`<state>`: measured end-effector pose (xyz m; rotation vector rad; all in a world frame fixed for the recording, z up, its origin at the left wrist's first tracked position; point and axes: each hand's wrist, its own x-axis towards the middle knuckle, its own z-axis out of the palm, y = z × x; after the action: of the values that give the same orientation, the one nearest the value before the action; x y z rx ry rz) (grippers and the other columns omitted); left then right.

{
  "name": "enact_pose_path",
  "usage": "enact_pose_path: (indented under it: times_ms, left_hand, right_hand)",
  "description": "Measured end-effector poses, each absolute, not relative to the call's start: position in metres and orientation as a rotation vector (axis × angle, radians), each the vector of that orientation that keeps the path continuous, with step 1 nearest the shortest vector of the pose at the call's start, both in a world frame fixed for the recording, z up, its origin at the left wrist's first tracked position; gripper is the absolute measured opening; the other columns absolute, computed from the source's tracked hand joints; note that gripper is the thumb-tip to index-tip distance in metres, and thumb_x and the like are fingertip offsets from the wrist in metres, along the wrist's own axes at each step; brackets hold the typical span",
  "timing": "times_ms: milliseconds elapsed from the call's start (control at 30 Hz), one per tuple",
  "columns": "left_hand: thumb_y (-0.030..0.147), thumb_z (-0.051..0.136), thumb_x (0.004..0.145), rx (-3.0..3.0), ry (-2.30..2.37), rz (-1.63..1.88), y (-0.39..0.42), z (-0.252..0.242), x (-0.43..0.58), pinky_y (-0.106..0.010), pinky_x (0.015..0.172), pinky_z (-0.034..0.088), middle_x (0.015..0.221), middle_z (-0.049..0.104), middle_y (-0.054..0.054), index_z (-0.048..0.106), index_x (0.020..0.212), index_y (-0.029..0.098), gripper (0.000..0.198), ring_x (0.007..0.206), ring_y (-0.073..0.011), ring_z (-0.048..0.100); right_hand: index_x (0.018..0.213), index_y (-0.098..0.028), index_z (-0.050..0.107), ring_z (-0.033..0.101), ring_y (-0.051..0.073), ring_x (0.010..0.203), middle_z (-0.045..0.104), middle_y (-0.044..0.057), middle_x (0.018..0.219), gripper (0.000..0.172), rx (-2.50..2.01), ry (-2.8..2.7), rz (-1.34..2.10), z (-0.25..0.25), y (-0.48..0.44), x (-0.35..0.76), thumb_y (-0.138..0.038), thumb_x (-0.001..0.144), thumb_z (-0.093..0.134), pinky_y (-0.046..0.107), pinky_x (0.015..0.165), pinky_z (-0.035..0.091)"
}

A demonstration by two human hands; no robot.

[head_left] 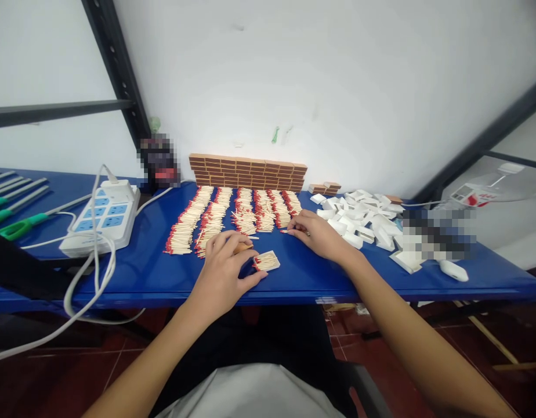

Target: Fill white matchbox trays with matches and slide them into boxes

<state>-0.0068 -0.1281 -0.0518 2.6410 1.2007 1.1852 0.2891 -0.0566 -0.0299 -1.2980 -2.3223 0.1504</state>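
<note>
A small white matchbox tray (272,264) with red-headed matches in it lies near the table's front edge. The thumb and index finger of my left hand (222,270) close about the tray's left end. Beneath the curled fingers of that hand shows a brown matchbox sleeve (243,248), partly hidden. My right hand (315,232) pinches at the front of the rightmost match rows, with a match (284,231) at its fingertips. Several rows of loose matches (184,223) spread across the blue table between the hands and the wall.
Stacked matchboxes (248,173) line the wall. A heap of white trays (359,217) lies at right, by a plastic bottle (481,188) and a white mouse-like object (453,270). At left are a power strip (105,217), a looping cable (113,261) and green-handled tools (22,225).
</note>
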Motion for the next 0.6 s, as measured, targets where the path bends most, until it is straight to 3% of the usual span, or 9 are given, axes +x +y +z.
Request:
enact_pose_path:
  times_ms: [600]
  left_hand:
    - [0.034, 0.088, 0.087, 2.642, 1.189, 1.197, -0.128, -0.052, -0.007, -0.055, 0.111, 0.04, 0.126, 0.07, -0.009, 0.078, 0.105, 0.022, 0.024, 0.128, -0.0334, 0.056]
  right_hand:
    - [0.098, -0.022, 0.066, 0.06, 0.023, 0.095, 0.061, 0.006, 0.099, 0.012, -1.166, -2.35, 0.311, -0.009, -0.098, 0.253, -0.027, 0.106, 0.059, 0.035, 0.084, 0.048]
